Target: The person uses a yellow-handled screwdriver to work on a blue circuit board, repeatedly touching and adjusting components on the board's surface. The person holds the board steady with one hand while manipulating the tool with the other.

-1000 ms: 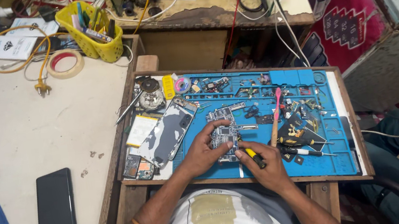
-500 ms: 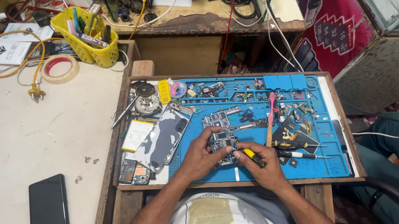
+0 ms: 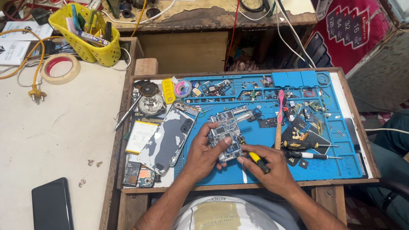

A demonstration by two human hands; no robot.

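At frame centre the left hand (image 3: 203, 155) grips a circuit board (image 3: 226, 137) over the blue mat (image 3: 272, 169), and the right hand (image 3: 268, 170) pinches one yellow-handled screwdriver (image 3: 257, 160) against it. Two more screwdrivers (image 3: 311, 149) lie right of it on the tray (image 3: 346, 93). Upper left, one yellow basket (image 3: 97, 50) on the tabletop (image 3: 17, 136) holds pens, beside one tape roll (image 3: 59, 68).

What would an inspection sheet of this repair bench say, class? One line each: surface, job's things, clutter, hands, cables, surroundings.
Surface: blue work mat in a wooden tray.
Job's things: phone circuit board; yellow-handled screwdriver.
Clutter: small parts, pink toothbrush, phone back cover, tape roll, yellow basket.
Hands: left hand steadies the board; right hand grips the screwdriver.
Cables: orange cord with plug; wires at the back.
Surroundings: black phone on the table; another person's leg at right.
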